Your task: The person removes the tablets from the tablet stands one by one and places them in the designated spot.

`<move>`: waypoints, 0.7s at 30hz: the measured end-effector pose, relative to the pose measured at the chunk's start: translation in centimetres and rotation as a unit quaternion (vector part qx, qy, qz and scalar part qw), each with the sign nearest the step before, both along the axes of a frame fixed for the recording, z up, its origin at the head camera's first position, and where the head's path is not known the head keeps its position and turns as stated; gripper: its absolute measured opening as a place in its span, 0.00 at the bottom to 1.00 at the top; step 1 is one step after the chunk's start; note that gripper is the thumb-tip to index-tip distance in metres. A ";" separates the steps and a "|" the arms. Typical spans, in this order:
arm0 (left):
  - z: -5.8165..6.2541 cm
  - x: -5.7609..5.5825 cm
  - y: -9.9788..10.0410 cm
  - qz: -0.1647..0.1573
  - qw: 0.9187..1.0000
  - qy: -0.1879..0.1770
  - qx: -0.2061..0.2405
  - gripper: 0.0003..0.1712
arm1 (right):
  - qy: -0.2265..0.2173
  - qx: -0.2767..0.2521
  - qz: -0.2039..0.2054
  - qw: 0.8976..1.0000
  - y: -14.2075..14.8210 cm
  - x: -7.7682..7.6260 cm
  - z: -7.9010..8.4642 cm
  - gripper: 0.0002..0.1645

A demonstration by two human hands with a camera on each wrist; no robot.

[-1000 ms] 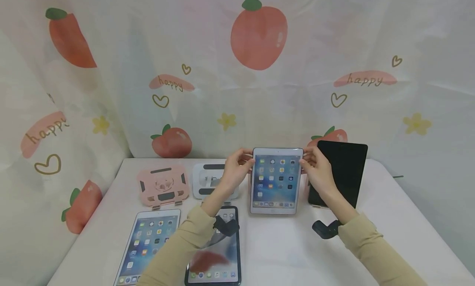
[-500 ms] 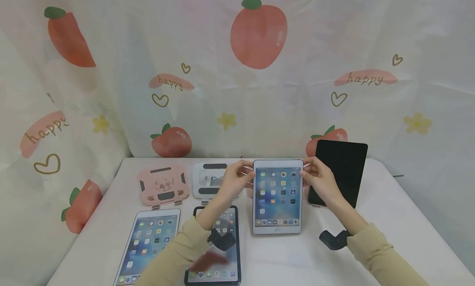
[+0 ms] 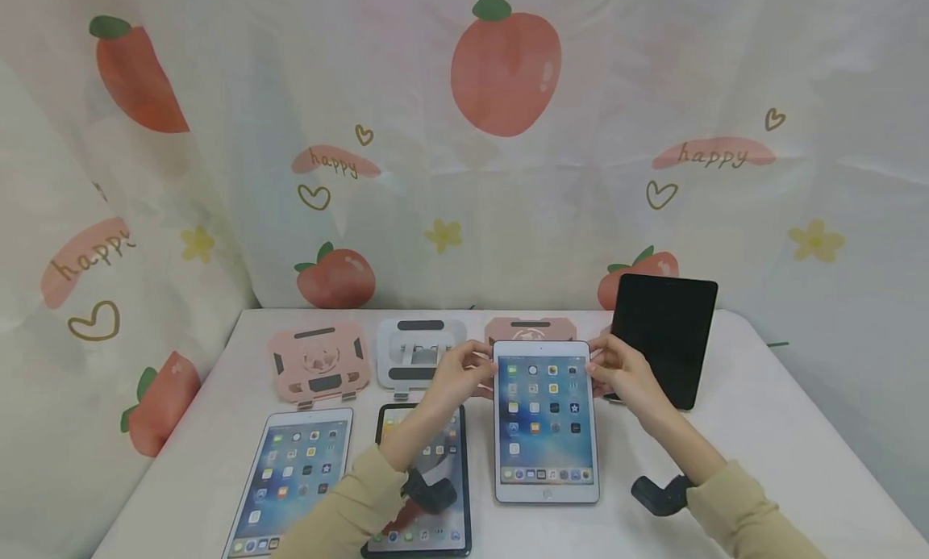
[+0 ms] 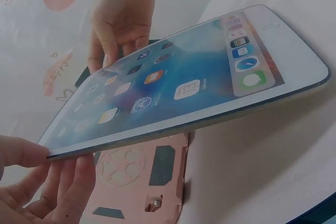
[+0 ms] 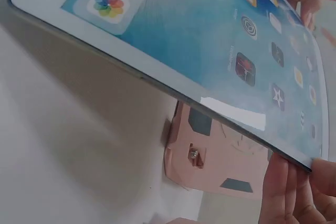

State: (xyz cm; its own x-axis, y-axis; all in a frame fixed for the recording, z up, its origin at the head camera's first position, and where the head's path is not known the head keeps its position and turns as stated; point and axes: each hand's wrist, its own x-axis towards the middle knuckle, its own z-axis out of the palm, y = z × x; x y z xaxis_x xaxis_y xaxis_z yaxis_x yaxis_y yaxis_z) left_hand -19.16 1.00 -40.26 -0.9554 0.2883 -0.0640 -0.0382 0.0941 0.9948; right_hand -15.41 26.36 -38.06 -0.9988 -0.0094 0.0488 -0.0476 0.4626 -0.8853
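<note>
1 white-framed tablet [image 3: 546,422] takes centre stage, up in 2 hands above the middle of the table, lit home screen facing the person, lower end tipped toward the viewer. Left hand [image 3: 460,371] pinches the upper left edge, thumb at the front, fingers behind; right hand [image 3: 626,369] mirrors that grip on the upper right edge. Just behind the tablet sits a pink stand [image 3: 497,330], its top showing over the frame. Over to the left we have a white stand [image 3: 421,353], then a 2nd pink plate [image 3: 319,364] next to it. Nearer the person, 2 more devices lie face up: a white slate [image 3: 293,478] at far left and a black-rimmed slate [image 3: 441,456], the latter partly covered by the left arm. On the right, a dark panel [image 3: 664,333] stands tilted behind the right hand. All this on a white table [image 3: 791,454], with a backdrop [image 3: 464,196] of peaches, hearts and "happy" lettering beyond.
</note>
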 end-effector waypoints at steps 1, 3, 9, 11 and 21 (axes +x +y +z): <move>-0.2 0.1 0.0 0.001 1.000 -0.005 0.001 0.14 | -0.007 -0.003 0.001 1.000 0.0 0.1 -0.2 0.17; -0.7 0.2 -0.1 0.001 1.000 -0.012 -0.002 0.14 | -0.022 -0.012 0.002 1.000 0.0 0.3 -0.6 0.17; -1.9 0.7 -0.3 -0.003 0.999 -0.034 -0.008 0.14 | -0.054 -0.020 -0.002 0.998 -0.2 0.7 -1.4 0.17; -2.3 0.8 -0.2 -0.003 0.999 -0.043 -0.010 0.14 | -0.063 -0.015 -0.006 0.998 -0.3 0.8 -1.6 0.17; -3.6 1.4 -0.1 0.001 0.996 -0.062 -0.057 0.13 | -0.095 0.002 -0.010 0.995 -0.4 1.5 -2.9 0.16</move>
State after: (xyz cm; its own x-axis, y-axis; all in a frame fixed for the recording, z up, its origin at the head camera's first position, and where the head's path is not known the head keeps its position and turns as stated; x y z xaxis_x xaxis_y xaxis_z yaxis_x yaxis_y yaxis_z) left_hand -17.80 0.88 -43.84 -0.9388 0.2705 -0.2132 -0.1597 0.2064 0.9653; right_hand -13.86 25.91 -41.00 -0.9900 0.0104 -0.1407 0.1294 0.4650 -0.8758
